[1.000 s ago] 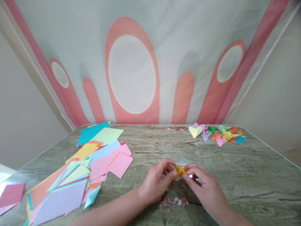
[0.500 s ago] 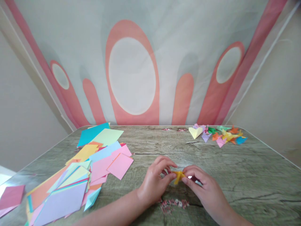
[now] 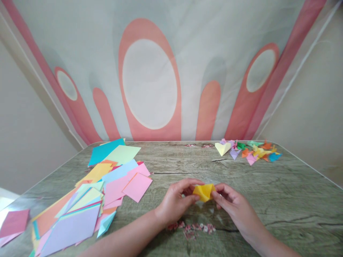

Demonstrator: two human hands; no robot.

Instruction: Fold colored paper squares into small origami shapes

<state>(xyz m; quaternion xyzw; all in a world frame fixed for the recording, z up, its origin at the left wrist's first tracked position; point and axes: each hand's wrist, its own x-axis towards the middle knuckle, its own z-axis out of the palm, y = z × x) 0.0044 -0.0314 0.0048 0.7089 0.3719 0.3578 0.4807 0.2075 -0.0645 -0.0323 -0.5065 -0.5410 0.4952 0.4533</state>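
Observation:
A small folded piece of yellow paper (image 3: 204, 192) is held up between my two hands, just above the table. My left hand (image 3: 179, 198) pinches its left side between thumb and fingers. On the other side, my right hand (image 3: 230, 201) grips the right edge with thumb and fingertips. The paper shows a broad creased face with a fold running down its middle. Fingertips behind the paper are partly hidden.
Loose coloured paper sheets (image 3: 72, 228) lie spread over the table's left side. Several folded paper figures (image 3: 261, 152) sit in a cluster at the back right, with a cream paper heart (image 3: 222, 148) beside them. The wood-look table (image 3: 171, 157) meets a patterned backdrop (image 3: 193, 71).
The yellow paper has gone from a narrow, star-like pointed shape to a wider, opened face. My hands stay on its two sides, with slightly shifted fingers.

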